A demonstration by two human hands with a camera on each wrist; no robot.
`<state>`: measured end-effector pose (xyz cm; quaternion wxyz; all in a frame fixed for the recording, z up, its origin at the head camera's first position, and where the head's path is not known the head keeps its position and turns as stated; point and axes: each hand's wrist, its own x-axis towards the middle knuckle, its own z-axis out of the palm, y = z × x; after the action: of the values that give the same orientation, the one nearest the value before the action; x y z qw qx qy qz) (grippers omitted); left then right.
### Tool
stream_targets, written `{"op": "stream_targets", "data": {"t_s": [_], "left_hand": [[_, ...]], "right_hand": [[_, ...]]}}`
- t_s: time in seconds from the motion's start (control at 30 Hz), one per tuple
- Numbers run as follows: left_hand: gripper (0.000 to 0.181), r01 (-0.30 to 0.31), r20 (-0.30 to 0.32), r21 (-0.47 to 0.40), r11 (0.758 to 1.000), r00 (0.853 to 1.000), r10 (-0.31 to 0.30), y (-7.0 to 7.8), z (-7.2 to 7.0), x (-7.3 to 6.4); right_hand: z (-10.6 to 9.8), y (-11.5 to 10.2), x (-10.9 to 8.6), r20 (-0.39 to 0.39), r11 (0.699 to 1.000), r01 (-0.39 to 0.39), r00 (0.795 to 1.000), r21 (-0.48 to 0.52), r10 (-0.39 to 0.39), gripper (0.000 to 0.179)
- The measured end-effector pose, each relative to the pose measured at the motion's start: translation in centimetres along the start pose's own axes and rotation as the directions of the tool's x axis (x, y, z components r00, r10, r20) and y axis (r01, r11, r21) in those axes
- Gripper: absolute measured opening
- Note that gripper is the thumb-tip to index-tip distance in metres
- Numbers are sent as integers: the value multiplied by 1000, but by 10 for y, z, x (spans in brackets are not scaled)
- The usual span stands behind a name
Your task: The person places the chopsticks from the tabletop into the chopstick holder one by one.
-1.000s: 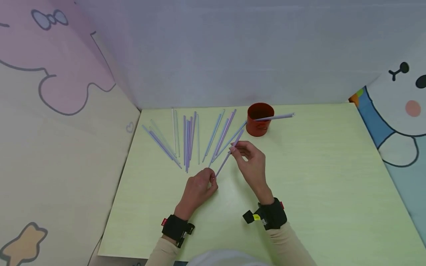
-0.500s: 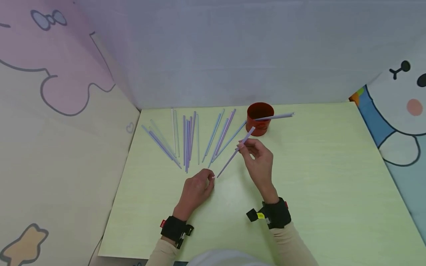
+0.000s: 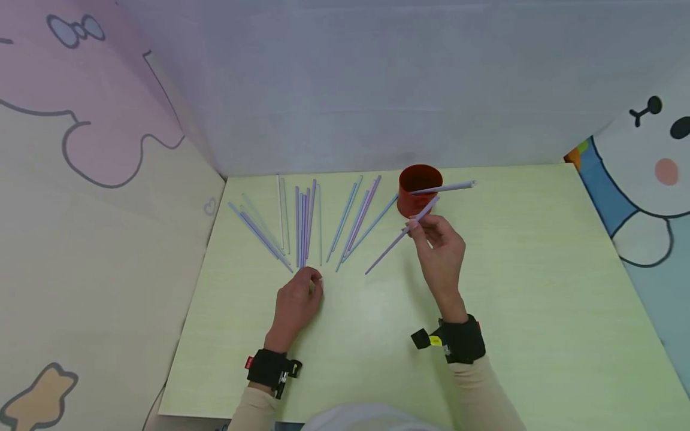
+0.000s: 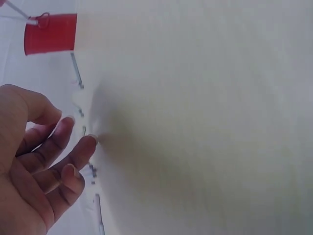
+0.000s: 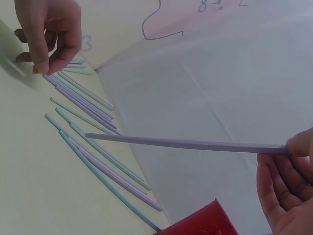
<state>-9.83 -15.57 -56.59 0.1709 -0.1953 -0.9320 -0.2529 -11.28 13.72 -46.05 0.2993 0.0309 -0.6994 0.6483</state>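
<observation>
My right hand (image 3: pixel 443 254) pinches a purple straw (image 3: pixel 389 248) between thumb and fingertips, in front of the red cup (image 3: pixel 408 206). The straw slants, its upper end overlapping the cup's lower front in the head view. From the right wrist, the held straw (image 5: pixel 186 143) spans the picture, clear of the row behind it. My left hand (image 3: pixel 293 302) hovers low at the near ends of a purple bunch of straws (image 3: pixel 303 224). Seen from its wrist, that hand (image 4: pixel 44 156) has loosely bent fingers with nothing between them. Purple straws (image 3: pixel 453 187) lean out of the cup to the right.
Straws in blue, green, white and purple lie fanned on the pale table (image 3: pixel 539 299), such as a blue pair (image 3: pixel 345 218) left of the cup and a slanted group (image 3: pixel 264 239) at far left. A grey-white wall covering (image 3: pixel 377 90) rises behind the table.
My right hand has moved right and up with the purple straw, toward the cup. My left hand has come away from that straw's lower end and shifted left to the purple bunch.
</observation>
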Motion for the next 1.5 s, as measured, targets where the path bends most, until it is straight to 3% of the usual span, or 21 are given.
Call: {"op": "stream_targets", "data": {"t_s": [0.2,0.4,0.77,1.03,1.17,1.37,1.5], "left_hand": [[8,88,-12,31,996,996,-88,-17,-10,-2],[5,190,-18,31,981,982,-189,-29,-19,-3],[5,291,-65,23,956,955,-289,-46,-27,-1],[4,329,-88,30,944,942,-325,-58,-31,3],[5,402,-96,19,915,912,-399,-61,-34,4],[7,539,-126,7,842,836,-534,-67,-41,4],[7,566,-146,0,824,816,-560,-71,-44,5]], "right_hand": [[-7,-4,8,-34,1000,24,999,8,-24,17],[-14,-9,17,-70,999,41,997,18,-40,16],[-21,-38,33,-138,997,76,988,25,-71,14],[-28,-47,44,-185,990,112,978,87,-95,13],[-34,-51,51,-215,981,133,972,144,-100,14],[-45,-58,58,-291,982,160,949,102,-124,15],[-52,-62,63,-341,977,181,931,114,-132,14]]}}
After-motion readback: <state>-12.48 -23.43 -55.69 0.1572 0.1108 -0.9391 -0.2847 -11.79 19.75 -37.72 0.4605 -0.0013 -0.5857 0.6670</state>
